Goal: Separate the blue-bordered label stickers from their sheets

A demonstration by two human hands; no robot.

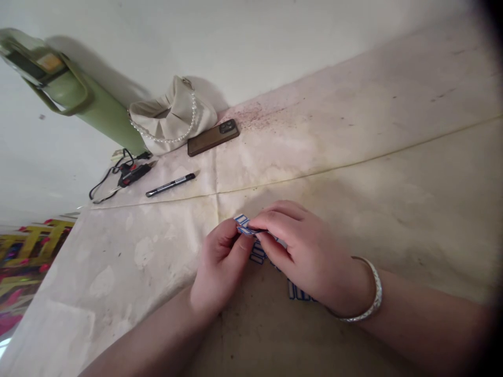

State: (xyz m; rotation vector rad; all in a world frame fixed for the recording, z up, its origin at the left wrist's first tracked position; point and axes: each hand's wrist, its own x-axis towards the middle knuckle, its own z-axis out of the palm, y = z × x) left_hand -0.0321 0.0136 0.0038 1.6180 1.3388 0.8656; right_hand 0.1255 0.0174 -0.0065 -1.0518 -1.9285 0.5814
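Note:
My left hand (223, 262) pinches a small white sticker sheet with blue-outlined rectangles (242, 221) between thumb and fingers. From the other side, my right hand (294, 241) grips the same sheet, its thumb and index finger closed near a dark thin edge. The sheet looks bent between the two hands. More blue-outlined labels (257, 254) show just below the fingers, and others (301, 292) lie under my right palm, partly hidden. Whether these all belong to one sheet I cannot tell. A silver bangle (373, 293) circles my right wrist.
Beyond my hands a black pen (170, 185) lies on the stained cloth-covered table (157, 246). Farther back are a phone (212, 139), a cream bag with a pearl strap (173, 118), a tall green bottle (98, 104) and a black corded glue gun (133, 174). A wall (294, 42) stands behind.

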